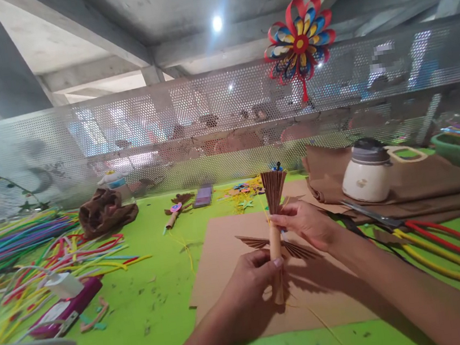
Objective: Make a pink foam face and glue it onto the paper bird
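A craft figure stands upright between my hands: a rolled brown paper tube (274, 241) with a pleated paper fan (274, 190) spreading from its top. Pleated wings (302, 250) stick out on either side of the tube. My left hand (252, 283) is closed around the lower tube, thumb across its front. Fingers of my right hand (309, 223) pinch the top of the tube, just where the fan begins. A thin yellow string (319, 322) trails below onto the brown cardboard sheet (225, 241); another yellow strand shows beside the fan.
Large scissors (421, 237) with red and yellow handles lie at right, before a white kettle-like jug (365, 173) and folded brown paper (328, 170). Colourful pipe cleaners (30, 243) and a purple power bank (80, 305) occupy the left. A similar small figure (172, 215) lies farther back.
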Demonstrator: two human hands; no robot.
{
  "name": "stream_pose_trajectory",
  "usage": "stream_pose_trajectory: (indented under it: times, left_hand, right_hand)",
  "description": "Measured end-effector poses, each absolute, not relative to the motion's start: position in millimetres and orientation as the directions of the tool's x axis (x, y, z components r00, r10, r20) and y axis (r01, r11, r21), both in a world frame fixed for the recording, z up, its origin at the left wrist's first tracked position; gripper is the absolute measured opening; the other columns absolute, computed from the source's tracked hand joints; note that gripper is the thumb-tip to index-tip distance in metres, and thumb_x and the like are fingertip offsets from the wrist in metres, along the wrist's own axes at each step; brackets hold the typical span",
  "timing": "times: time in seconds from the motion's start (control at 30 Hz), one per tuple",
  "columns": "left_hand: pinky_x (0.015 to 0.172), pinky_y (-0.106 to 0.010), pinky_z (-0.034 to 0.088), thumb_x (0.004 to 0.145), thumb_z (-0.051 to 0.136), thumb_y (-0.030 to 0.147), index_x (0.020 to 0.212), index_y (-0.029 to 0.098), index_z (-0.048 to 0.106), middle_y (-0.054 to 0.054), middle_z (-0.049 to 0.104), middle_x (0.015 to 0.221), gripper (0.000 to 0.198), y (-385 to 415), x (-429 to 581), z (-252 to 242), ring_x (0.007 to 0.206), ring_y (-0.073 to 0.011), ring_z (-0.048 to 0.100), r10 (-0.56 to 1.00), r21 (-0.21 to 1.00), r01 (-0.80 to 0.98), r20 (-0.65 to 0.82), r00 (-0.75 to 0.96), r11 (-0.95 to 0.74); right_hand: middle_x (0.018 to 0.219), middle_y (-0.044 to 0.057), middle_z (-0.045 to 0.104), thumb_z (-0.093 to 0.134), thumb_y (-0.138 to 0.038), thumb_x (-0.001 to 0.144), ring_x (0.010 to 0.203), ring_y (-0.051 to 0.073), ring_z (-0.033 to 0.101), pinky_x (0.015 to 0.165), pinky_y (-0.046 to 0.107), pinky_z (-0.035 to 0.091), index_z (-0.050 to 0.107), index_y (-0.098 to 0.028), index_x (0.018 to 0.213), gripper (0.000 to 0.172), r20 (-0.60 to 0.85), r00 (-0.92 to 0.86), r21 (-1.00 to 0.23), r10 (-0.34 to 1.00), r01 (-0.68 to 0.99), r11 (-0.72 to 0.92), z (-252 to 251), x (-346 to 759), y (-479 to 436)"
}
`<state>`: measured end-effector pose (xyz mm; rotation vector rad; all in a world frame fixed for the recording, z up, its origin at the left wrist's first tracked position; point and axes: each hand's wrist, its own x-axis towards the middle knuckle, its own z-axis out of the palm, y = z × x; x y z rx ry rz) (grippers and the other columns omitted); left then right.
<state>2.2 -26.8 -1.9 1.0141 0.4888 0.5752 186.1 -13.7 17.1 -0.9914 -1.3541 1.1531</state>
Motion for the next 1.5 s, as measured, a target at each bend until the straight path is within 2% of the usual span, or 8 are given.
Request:
stream_pose_trajectory:
  times: [0.2, 0.37, 0.47, 0.63, 0.83, 1.0, 1.13, 1.5]
  left_hand:
    - [0.071, -0.027, 0.043, 0.081, 0.061, 0.029, 0.093, 0.014, 0.059, -0.007, 0.055, 0.086, 0.019, -29, 2, 2, 0.073, -0.0128, 0.056, 0.652, 0.863, -0.267, -0.090, 0.753, 0.428]
    - [0.064, -0.030, 0.045, 0.082, 0.059, 0.035, 0.083, 0.011, 0.060, -0.009, 0.059, 0.076, 0.024, -29, 4, 3, 0.063, -0.0152, 0.057, 0.635, 0.904, -0.242, -0.040, 0.772, 0.351]
    - [0.063, -0.029, 0.044, 0.081, 0.061, 0.035, 0.081, 0.010, 0.063, -0.010, 0.063, 0.076, 0.026, -23, 1, 9, 0.064, -0.0167, 0.057, 0.666, 0.942, -0.230, 0.009, 0.746, 0.245]
    - [0.079, -0.027, 0.041, 0.082, 0.062, 0.031, 0.088, 0.012, 0.067, -0.009, 0.067, 0.089, 0.021, -9, -9, 25, 0.086, -0.0194, 0.057, 0.774, 0.961, -0.271, 0.126, 0.621, 0.061]
    - [0.077, -0.032, 0.045, 0.084, 0.058, 0.034, 0.093, 0.012, 0.064, -0.007, 0.066, 0.090, 0.024, 5, -19, 28, 0.083, -0.0188, 0.059, 0.883, 0.944, -0.329, 0.152, 0.445, 0.003]
    - [0.074, -0.035, 0.050, 0.088, 0.052, 0.032, 0.098, 0.013, 0.058, -0.005, 0.061, 0.096, 0.023, 12, -25, 29, 0.082, -0.0161, 0.060, 0.907, 0.926, -0.375, 0.115, 0.404, 0.050]
    - [0.072, -0.035, 0.051, 0.089, 0.051, 0.032, 0.104, 0.013, 0.056, -0.006, 0.060, 0.098, 0.025, 9, -30, 28, 0.082, -0.0165, 0.060, 0.887, 0.913, -0.382, 0.055, 0.458, 0.140]
    - [0.073, -0.036, 0.051, 0.089, 0.052, 0.031, 0.110, 0.014, 0.054, -0.007, 0.057, 0.106, 0.027, 25, -89, 14, 0.087, -0.0179, 0.059, 0.890, 0.932, -0.253, -0.131, 0.437, 0.261]
  right_hand:
    - [0.101, 0.005, 0.062, 0.056, -0.027, 0.085, 0.088, 0.016, 0.061, 0.076, 0.037, 0.051, 0.059, -0.014, 0.100, 0.020, 0.166, -0.115, -0.983, 0.979, -0.102, 0.155, 17, 185, -15]
    - [0.097, 0.004, 0.062, 0.055, -0.028, 0.085, 0.082, 0.015, 0.061, 0.071, 0.035, 0.051, 0.059, -0.013, 0.098, 0.020, 0.137, -0.129, -0.970, 0.982, -0.217, 0.107, 19, 184, -17]
    - [0.095, 0.005, 0.064, 0.050, -0.039, 0.087, 0.081, 0.015, 0.061, 0.074, 0.035, 0.049, 0.060, -0.014, 0.097, 0.029, 0.139, -0.140, -0.941, 0.980, -0.327, 0.086, 24, 180, -21]
    - [0.093, 0.009, 0.067, 0.036, -0.052, 0.087, 0.085, 0.019, 0.061, 0.082, 0.037, 0.044, 0.063, -0.016, 0.102, 0.048, 0.105, -0.234, -0.896, 0.966, -0.444, -0.011, 22, 158, -27]
    - [0.087, 0.005, 0.067, 0.040, -0.047, 0.087, 0.059, 0.013, 0.059, 0.067, 0.033, 0.045, 0.060, -0.021, 0.106, 0.038, 0.003, -0.322, -0.883, 0.947, -0.445, -0.148, 3, 125, -42]
    - [0.059, 0.001, 0.064, 0.054, -0.043, 0.082, 0.038, 0.006, 0.042, 0.042, 0.020, 0.032, 0.061, -0.013, 0.090, 0.032, -0.053, -0.352, -0.924, 0.935, -0.339, -0.180, 4, 103, -69]
    - [0.041, -0.008, 0.049, 0.059, -0.037, 0.081, 0.031, 0.003, 0.034, 0.034, 0.017, 0.025, 0.061, -0.012, 0.082, 0.026, -0.107, -0.350, -0.944, 0.931, -0.258, -0.205, 2, 79, -82]
    - [0.058, -0.007, 0.052, 0.045, -0.040, 0.090, 0.037, 0.003, 0.040, 0.036, 0.017, 0.035, 0.057, -0.013, 0.083, 0.031, -0.162, -0.322, -0.874, 0.933, -0.391, -0.287, -10, -13, -88]
